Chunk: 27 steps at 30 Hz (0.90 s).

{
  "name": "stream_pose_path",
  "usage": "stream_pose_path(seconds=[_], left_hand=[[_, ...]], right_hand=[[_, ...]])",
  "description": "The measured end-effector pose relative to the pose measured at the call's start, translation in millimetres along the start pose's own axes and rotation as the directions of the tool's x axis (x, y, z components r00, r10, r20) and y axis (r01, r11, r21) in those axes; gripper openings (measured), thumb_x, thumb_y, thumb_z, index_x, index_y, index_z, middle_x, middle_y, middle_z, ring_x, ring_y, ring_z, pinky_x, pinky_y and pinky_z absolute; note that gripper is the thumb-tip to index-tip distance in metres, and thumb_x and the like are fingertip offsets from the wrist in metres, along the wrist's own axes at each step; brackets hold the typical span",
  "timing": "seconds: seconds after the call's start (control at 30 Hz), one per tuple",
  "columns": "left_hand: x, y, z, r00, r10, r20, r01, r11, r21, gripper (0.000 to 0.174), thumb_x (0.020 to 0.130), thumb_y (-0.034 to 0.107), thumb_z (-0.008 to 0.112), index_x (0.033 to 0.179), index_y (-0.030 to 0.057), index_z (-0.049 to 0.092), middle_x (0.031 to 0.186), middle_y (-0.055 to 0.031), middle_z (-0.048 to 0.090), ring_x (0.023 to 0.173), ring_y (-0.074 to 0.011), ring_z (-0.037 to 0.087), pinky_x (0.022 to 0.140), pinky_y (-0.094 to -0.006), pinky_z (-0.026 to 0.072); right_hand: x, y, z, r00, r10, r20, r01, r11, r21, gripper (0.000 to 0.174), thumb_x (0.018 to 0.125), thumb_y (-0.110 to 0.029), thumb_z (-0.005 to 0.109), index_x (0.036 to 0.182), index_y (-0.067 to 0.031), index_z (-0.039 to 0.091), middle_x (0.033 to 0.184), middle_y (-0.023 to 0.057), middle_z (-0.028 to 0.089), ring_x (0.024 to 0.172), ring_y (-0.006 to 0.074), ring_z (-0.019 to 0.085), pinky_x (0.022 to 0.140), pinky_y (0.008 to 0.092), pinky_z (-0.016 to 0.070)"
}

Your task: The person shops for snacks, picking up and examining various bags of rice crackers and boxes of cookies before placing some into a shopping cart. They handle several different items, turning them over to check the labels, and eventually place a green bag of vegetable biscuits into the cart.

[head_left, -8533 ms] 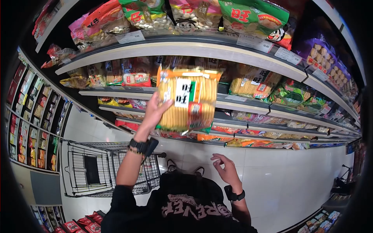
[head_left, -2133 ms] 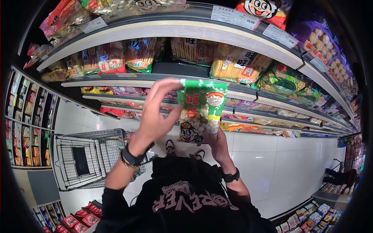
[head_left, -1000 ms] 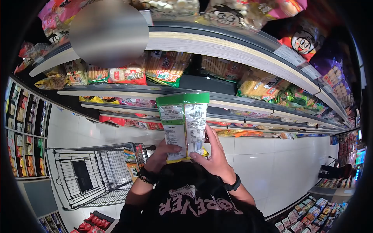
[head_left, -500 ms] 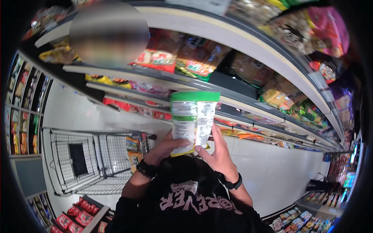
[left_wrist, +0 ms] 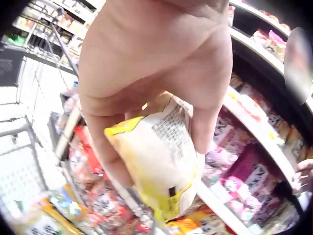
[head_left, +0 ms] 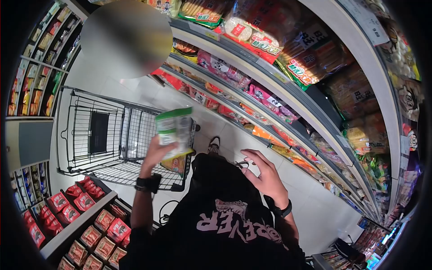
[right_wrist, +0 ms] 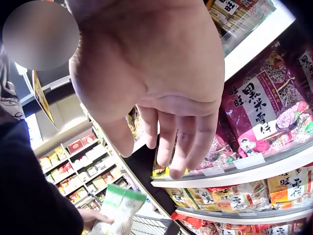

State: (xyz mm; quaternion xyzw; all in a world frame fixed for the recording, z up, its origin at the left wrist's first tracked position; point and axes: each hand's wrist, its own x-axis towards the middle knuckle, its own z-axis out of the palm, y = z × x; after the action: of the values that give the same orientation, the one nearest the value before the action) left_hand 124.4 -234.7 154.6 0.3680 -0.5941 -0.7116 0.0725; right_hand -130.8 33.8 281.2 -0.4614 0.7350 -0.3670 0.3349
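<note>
My left hand (head_left: 155,155) grips a snack bag (head_left: 180,128) with a green top, a white printed back and a yellow bottom edge. In the head view it is held up over the near end of the shopping cart (head_left: 99,132). The left wrist view shows the thumb and fingers on either side of the snack bag (left_wrist: 164,156), near its yellow end. My right hand (head_left: 267,175) is in front of my body, holding nothing. Its fingers hang loosely bent in the right wrist view, near the shelves. An orange and yellow snack pack (head_left: 174,164) lies in the cart beneath the held bag.
Long shelves (head_left: 252,58) of packaged rice crackers and sweets run along the right. Red packs (head_left: 119,229) fill a low display at the lower left, and another shelf unit (head_left: 38,76) stands at the far left. My shoe (head_left: 214,143) shows on the pale floor.
My right hand has let go of the snack bag, and my left hand has carried it leftward over the cart. The head view has turned left. Earlier, both hands held the bag before the shelves.
</note>
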Motion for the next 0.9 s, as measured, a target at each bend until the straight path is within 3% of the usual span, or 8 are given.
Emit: stream_pose_path(seconds=[0.17,0.33,0.53,0.67,0.7,0.73,0.83,0.9], left_hand=[[-27,-74,-78,0.952,-0.248,-0.180,0.276,0.950,0.148,0.034,0.079,0.003,0.073,0.112,-0.0006,0.066,0.102,-0.0109,0.072,0.087,-0.0186,0.070,0.081,-0.0328,0.0558],[-13,-148,-95,0.940,-0.297,-0.165,0.316,0.943,0.101,0.033,0.082,0.010,0.073,0.113,-0.0006,0.065,0.101,-0.0095,0.071,0.086,-0.0178,0.070,0.078,-0.0317,0.0555],[41,-208,-81,0.845,-0.532,-0.048,0.419,0.715,-0.560,0.041,0.094,0.025,0.064,0.127,0.0031,0.054,0.112,-0.0078,0.066,0.093,-0.0195,0.067,0.077,-0.0344,0.0562],[61,-209,-61,0.793,-0.596,-0.126,0.417,0.682,-0.601,0.037,0.098,0.026,0.059,0.127,0.0046,0.052,0.116,-0.0086,0.063,0.103,-0.0253,0.064,0.090,-0.0353,0.0545],[52,-232,-59,0.987,-0.113,0.118,0.105,0.992,0.072,0.038,0.096,0.020,0.061,0.129,0.0045,0.051,0.115,-0.0088,0.063,0.101,-0.0266,0.065,0.088,-0.0363,0.0556],[53,-216,-52,0.937,-0.283,0.206,0.304,0.950,-0.079,0.036,0.093,0.012,0.061,0.127,0.0043,0.053,0.115,-0.0074,0.064,0.099,-0.0230,0.065,0.084,-0.0367,0.0568],[70,-230,-47,0.819,-0.525,0.232,0.483,0.849,0.216,0.029,0.090,0.013,0.060,0.117,0.0038,0.060,0.114,-0.0079,0.065,0.097,-0.0195,0.065,0.080,-0.0346,0.0570],[81,-260,-56,0.853,-0.251,0.457,-0.263,0.549,0.793,0.024,0.086,0.013,0.060,0.107,0.0034,0.066,0.112,-0.0101,0.066,0.095,-0.0186,0.066,0.075,-0.0323,0.0565]], right_hand=[[-3,12,2,0.997,0.065,-0.035,-0.063,0.997,0.036,0.037,0.086,-0.006,0.067,0.122,-0.0049,0.059,0.112,0.0136,0.065,0.093,0.0292,0.066,0.084,0.0361,0.0525],[-7,14,3,0.994,0.104,-0.039,-0.103,0.994,0.031,0.036,0.085,-0.003,0.066,0.121,-0.0044,0.060,0.110,0.0124,0.066,0.094,0.0267,0.065,0.085,0.0352,0.0509],[-19,17,3,0.988,0.132,-0.079,-0.131,0.991,0.021,0.036,0.085,-0.005,0.066,0.120,-0.0050,0.060,0.109,0.0120,0.066,0.093,0.0281,0.066,0.084,0.0364,0.0519],[-29,18,1,0.979,0.173,-0.110,-0.172,0.985,0.020,0.035,0.085,-0.005,0.066,0.119,-0.0054,0.060,0.108,0.0115,0.067,0.094,0.0282,0.065,0.085,0.0366,0.0515],[-32,18,1,0.977,0.178,-0.119,-0.177,0.984,0.021,0.035,0.085,-0.005,0.066,0.119,-0.0054,0.060,0.108,0.0115,0.067,0.094,0.0282,0.065,0.085,0.0366,0.0515],[-35,18,1,0.974,0.194,-0.121,-0.192,0.981,0.022,0.034,0.085,-0.005,0.066,0.119,-0.0054,0.060,0.109,0.0115,0.067,0.094,0.0282,0.065,0.085,0.0366,0.0515],[-44,22,-2,0.966,0.217,-0.138,-0.215,0.976,0.025,0.034,0.085,-0.006,0.066,0.119,-0.0056,0.060,0.109,0.0116,0.067,0.094,0.0285,0.065,0.085,0.0366,0.0514],[-50,24,-4,0.957,0.245,-0.155,-0.241,0.970,0.044,0.035,0.085,-0.007,0.066,0.120,-0.0063,0.060,0.109,0.0121,0.067,0.096,0.0296,0.066,0.085,0.0367,0.0516]])
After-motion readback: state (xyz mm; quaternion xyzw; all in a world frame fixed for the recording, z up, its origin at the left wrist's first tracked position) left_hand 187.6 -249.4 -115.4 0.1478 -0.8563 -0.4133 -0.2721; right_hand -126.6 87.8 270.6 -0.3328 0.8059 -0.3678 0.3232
